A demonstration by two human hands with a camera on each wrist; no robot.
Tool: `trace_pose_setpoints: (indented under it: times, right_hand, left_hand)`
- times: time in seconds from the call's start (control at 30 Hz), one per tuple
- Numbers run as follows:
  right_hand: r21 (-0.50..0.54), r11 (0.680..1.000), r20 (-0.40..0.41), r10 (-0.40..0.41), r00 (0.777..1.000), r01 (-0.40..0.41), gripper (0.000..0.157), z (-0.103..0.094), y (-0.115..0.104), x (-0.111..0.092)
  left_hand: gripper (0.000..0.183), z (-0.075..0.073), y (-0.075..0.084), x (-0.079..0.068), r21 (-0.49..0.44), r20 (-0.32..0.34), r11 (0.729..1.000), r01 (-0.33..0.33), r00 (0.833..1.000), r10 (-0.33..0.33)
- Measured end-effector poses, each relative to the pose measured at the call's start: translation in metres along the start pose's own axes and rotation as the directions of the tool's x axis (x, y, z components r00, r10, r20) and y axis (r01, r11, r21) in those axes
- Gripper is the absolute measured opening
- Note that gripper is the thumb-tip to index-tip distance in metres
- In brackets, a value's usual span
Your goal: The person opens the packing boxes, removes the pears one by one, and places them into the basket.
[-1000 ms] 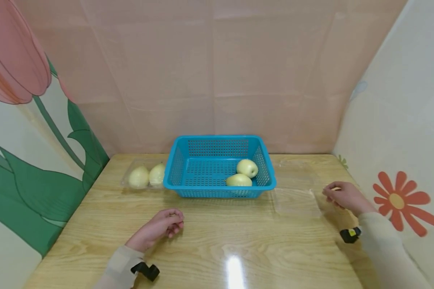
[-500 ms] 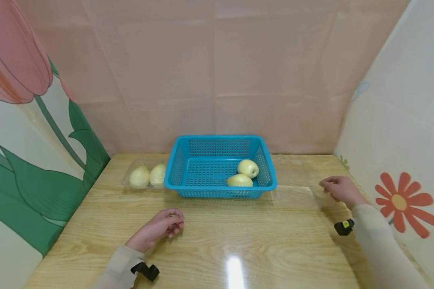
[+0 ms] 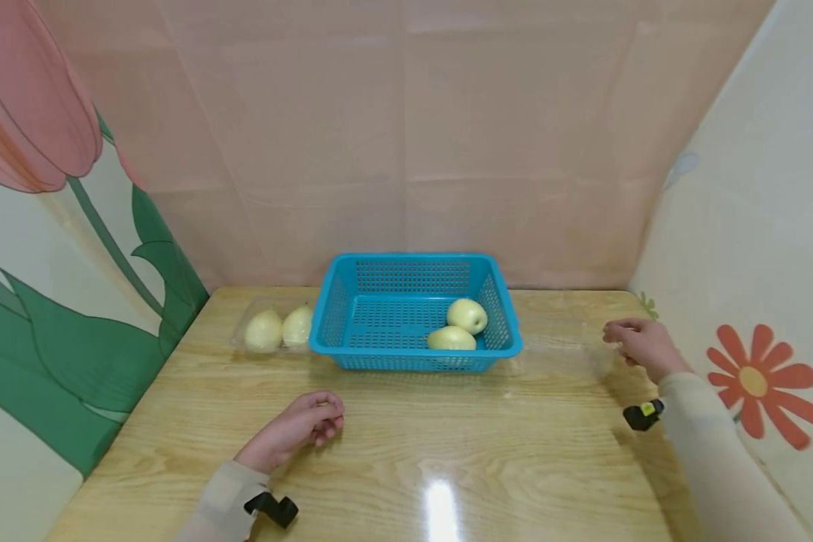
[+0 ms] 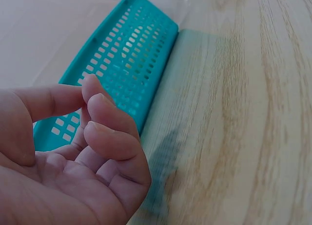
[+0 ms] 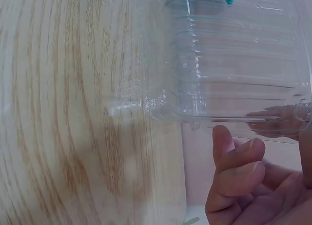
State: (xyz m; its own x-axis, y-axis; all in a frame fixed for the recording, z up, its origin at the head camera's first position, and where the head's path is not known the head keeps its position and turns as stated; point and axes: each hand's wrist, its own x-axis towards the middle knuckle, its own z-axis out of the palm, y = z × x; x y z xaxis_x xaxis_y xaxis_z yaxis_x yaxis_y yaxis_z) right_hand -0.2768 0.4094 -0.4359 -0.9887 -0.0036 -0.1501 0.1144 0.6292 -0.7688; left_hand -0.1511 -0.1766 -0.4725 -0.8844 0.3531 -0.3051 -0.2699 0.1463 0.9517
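My left hand is held over the table in front of the blue basket, its fingers loosely curled with nothing in them. In the left wrist view, the thumb tip meets the index finger. On the right, my right hand pinches the edge of a clear plastic fruit box, whose outline is faint in the head view. The right wrist view shows the ribbed clear plastic tilted up, with part of the hand seen through its edge. No fruit shows in this box.
A blue perforated basket stands at the table's back middle, holding two pale yellow pears at its right end. Left of it, another clear box holds pears. Decorated walls close off the back and both sides.
My right hand has moved slightly away from me, and the clear flap that lay toward the front has swung up and back with it. My left hand has stayed still.
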Motion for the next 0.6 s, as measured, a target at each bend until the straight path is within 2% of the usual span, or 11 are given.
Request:
trace_pose_setpoints:
  times: [0.2,0.4,0.5,0.6]
  right_hand:
    - [0.094,0.996,-0.029,-0.004,1.0,0.007,0.07,-0.002,0.002,-0.001]
    - [0.139,0.99,-0.107,0.01,0.994,0.005,0.067,-0.001,0.002,-0.003]
    - [0.118,0.993,-0.152,0.022,0.988,-0.004,0.065,0.0,0.001,-0.007]
    - [0.082,0.996,-0.189,0.034,0.981,-0.018,0.065,0.0,-0.002,-0.013]
  left_hand:
    - [0.022,0.001,0.001,-0.001,0.0,-0.003,1.0,0.005,1.0,-0.005]
    - [0.023,-0.001,0.002,-0.002,-0.007,-0.028,1.0,0.003,1.0,-0.003]
    - [0.023,-0.004,0.002,-0.002,-0.018,-0.078,1.0,0.0,0.997,-0.002]
    - [0.022,-0.009,0.001,0.0,-0.061,-0.178,0.998,-0.004,0.984,-0.007]
